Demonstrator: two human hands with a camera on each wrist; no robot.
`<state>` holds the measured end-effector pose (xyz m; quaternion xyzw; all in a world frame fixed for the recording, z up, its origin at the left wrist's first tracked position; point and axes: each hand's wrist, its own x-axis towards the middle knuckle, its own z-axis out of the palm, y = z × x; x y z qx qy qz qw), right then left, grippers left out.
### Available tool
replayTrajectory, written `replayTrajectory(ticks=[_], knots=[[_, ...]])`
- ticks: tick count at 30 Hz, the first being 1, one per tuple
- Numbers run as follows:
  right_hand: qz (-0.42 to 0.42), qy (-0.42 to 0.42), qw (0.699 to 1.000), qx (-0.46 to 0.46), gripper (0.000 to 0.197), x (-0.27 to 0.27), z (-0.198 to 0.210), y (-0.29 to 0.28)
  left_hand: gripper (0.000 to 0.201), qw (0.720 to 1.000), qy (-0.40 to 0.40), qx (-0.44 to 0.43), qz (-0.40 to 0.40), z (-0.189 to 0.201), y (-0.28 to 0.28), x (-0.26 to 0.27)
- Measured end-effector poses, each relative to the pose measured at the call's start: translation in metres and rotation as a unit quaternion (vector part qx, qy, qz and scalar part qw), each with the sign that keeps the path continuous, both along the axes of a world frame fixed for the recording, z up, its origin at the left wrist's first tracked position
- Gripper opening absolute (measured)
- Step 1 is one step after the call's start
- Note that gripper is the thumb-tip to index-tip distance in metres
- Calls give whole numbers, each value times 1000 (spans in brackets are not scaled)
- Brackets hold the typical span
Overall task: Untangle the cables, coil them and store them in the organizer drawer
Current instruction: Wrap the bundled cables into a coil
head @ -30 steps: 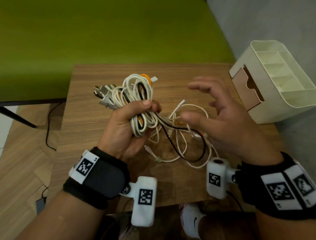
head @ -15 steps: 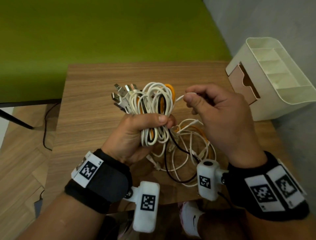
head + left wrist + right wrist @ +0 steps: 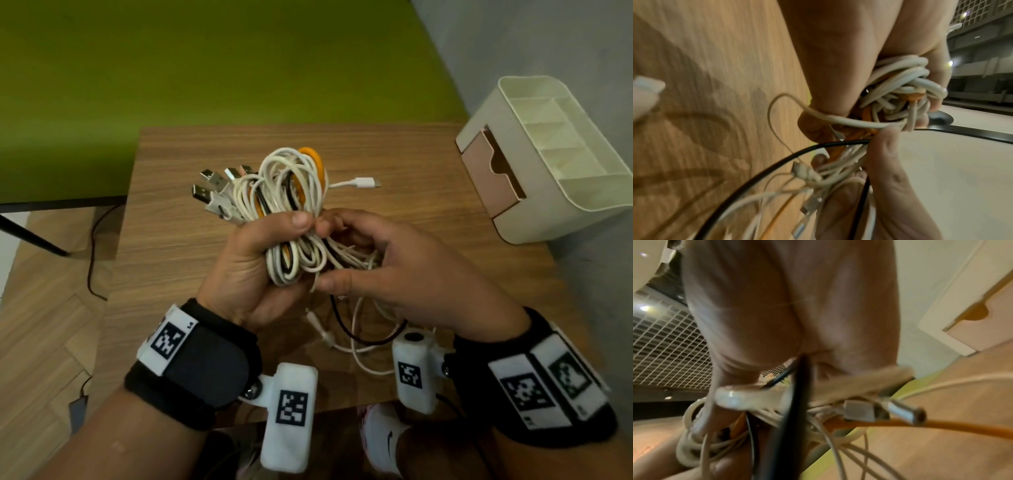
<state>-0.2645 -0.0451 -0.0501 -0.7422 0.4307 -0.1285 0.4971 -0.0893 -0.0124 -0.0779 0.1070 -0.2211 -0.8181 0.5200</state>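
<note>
Two hands over brown wood-grain desk (image 3: 171,246) — left hand (image 3: 253,260) clenches tangled white, orange and black cable bundle (image 3: 291,192); right hand (image 3: 404,274) pinches its loose strands — green wall behind.

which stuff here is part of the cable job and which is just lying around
Part of the job:
- cable bundle, gripped by left hand
- loose strands, held by right hand
- organizer
- its drawer

Lying about:
- floor cord
- table

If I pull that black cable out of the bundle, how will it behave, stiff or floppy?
Probably floppy: the black cable sags in a loose loop below the right hand. It will likely snag, since it runs through the cable bundle that the left hand grips. It looks thin, so probably light.
</note>
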Motion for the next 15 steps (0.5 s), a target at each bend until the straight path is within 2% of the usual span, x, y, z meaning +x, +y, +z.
replayTrajectory(ticks=[2, 3, 7, 9, 11, 13, 15], knots=[[10, -30, 999, 22, 69, -4, 2, 0, 13, 999, -34, 16, 21, 1, 0, -1], [13, -46, 998, 35, 71, -4, 5, 1, 18, 998, -40, 18, 33, -1, 0, 0], [-28, -103, 993, 52, 44, -5, 12, -2, 42, 999, -30, 18, 27, -4, 1, 2], [-44, -92, 994, 30, 35, -4, 13, -4, 46, 999, -28, 19, 13, -4, 1, -1], [-42, -68, 996, 31, 37, -2, 14, -3, 53, 1000, -17, 19, 2, -4, 2, -4], [-61, -86, 992, 65, 36, -1, 16, -2, 63, 999, -31, 17, 2, -4, 1, -3], [-94, -116, 986, 76, 28, -3, 15, -2, 58, 999, -38, 12, 2, -4, 0, -2]])
